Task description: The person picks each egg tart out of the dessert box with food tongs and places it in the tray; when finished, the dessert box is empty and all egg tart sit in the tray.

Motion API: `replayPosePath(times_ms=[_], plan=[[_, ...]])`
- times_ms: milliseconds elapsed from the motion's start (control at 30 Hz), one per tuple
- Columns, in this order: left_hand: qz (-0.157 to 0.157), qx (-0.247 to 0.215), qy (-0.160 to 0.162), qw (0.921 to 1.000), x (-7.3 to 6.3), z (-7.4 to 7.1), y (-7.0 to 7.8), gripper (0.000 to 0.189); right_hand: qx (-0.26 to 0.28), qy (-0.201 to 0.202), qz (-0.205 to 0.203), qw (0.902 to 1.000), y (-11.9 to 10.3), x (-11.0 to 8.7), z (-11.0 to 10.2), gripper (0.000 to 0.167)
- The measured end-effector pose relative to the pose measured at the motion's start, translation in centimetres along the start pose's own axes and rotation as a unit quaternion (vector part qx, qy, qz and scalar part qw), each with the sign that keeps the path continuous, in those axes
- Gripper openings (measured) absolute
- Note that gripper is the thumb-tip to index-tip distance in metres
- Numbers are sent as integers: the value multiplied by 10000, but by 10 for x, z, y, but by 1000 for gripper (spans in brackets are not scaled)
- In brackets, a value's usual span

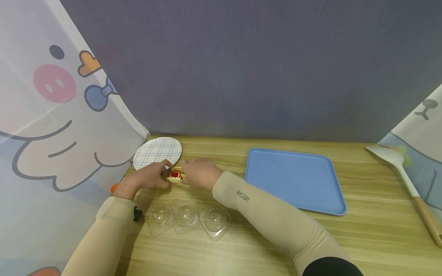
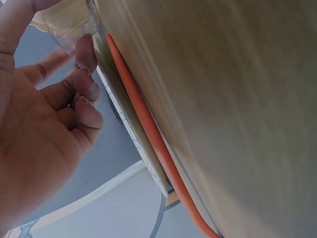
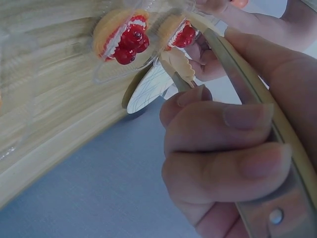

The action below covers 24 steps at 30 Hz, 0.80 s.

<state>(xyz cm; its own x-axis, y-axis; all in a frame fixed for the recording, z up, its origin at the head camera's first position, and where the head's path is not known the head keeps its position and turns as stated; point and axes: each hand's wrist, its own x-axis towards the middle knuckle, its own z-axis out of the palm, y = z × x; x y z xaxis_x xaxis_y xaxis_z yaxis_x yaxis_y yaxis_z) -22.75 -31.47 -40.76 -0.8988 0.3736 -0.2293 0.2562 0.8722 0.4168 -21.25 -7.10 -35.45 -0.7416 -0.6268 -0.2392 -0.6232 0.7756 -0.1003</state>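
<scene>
My right hand [image 1: 202, 174] grips metal tongs [image 3: 235, 69] with beige scalloped tips, its fingers curled round the arms. A small pastry [image 3: 182, 35] with glossy red cherries and white cream lies by the tongs' tips. Another cherry-topped pastry [image 3: 124, 39] sits beside it in clear plastic packaging. Opposite, my left hand [image 1: 150, 177] pinches the edge of a clear plastic container [image 2: 74, 32] between thumb and fingers. In the head view the two hands face each other closely round the pastry, and the right hand hides most of the tongs.
Behind the left hand lies a white checked plate [image 1: 159, 149]. Clear domed plastic pieces [image 1: 186, 216] stand in a row nearer the front. A blue tray [image 1: 293, 180] is to the right, with a white spoon [image 1: 391, 155] beyond it. An orange strip [image 2: 148, 124] runs along the left.
</scene>
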Motion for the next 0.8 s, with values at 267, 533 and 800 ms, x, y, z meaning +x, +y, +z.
replayPosePath(times_ms=[267,533,800], plan=[[53,35,-12,10000,0,0,0,75,-80,78,-73,9999,0,-1,1,48],[35,72,0,10000,0,0,0,74,-58,264,-160,9995,1,-4,4,47],[104,117,-5,9999,1,1,-2,75,-36,293,-96,9995,1,-4,8,46]])
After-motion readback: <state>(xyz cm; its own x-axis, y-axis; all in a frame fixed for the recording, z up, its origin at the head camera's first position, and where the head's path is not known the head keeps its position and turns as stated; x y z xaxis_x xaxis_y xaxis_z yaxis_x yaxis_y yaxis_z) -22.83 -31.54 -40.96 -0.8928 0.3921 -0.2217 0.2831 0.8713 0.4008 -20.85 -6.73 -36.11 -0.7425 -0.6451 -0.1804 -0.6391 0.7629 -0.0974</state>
